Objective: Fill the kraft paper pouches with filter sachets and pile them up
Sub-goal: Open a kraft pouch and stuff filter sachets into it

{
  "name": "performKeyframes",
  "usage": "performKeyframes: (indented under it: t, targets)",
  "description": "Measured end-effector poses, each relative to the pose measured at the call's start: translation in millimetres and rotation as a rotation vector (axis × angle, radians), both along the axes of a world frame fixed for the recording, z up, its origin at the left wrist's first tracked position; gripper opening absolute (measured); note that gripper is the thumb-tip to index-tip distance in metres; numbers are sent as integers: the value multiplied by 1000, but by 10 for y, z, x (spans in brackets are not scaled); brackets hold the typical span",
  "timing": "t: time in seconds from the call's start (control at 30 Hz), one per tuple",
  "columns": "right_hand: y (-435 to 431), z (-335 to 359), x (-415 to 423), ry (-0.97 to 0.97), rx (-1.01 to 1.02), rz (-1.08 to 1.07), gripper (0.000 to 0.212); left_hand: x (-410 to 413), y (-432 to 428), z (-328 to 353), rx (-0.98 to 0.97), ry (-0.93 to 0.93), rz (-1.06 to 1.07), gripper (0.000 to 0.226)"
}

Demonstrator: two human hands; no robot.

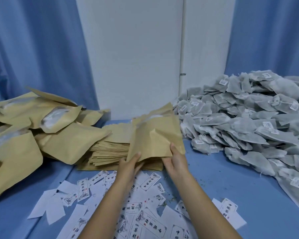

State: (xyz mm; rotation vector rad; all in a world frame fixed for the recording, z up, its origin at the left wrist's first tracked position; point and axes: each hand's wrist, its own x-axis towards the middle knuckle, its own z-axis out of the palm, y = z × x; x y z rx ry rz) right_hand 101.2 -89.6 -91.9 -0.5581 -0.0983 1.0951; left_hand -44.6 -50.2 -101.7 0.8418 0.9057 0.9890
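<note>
blue table (231, 169): left hand (129, 167) and right hand (175, 158) pinch a kraft pouch (155, 135).

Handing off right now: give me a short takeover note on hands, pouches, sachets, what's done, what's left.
Hands: left hand and right hand both grip one kraft pouch by its lower edge, above the flat pouch stack.
Things: filled pouch pile at left; sachet heap at right; printed labels scattered in front.
Done: many pouches filled and piled.
Left: thick stack and large heap remain; held pouch's contents unclear.
</note>
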Motion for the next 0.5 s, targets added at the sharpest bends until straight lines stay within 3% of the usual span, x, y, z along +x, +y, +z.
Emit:
performKeyframes:
  t: [0.07,0.13,0.23,0.3,0.5]
  targets:
    - [13,-135,4,15,4,9,26,-107,57,-90,-130,-154,-24,43]
    - [-15,-230,28,-2,-11,28,20,-220,85,-137,-185,-157,-31,31]
    - [-64,-276,114,-306,-224,-19,6,-303,137,-145,-166,-56,-4,29]
    - [-97,-308,198,-498,-379,-101,9,-317,160,-147,-107,-5,41,28]
    - [-133,-267,277,-509,-378,-111,19,-287,90,-148,-57,16,-28,24]
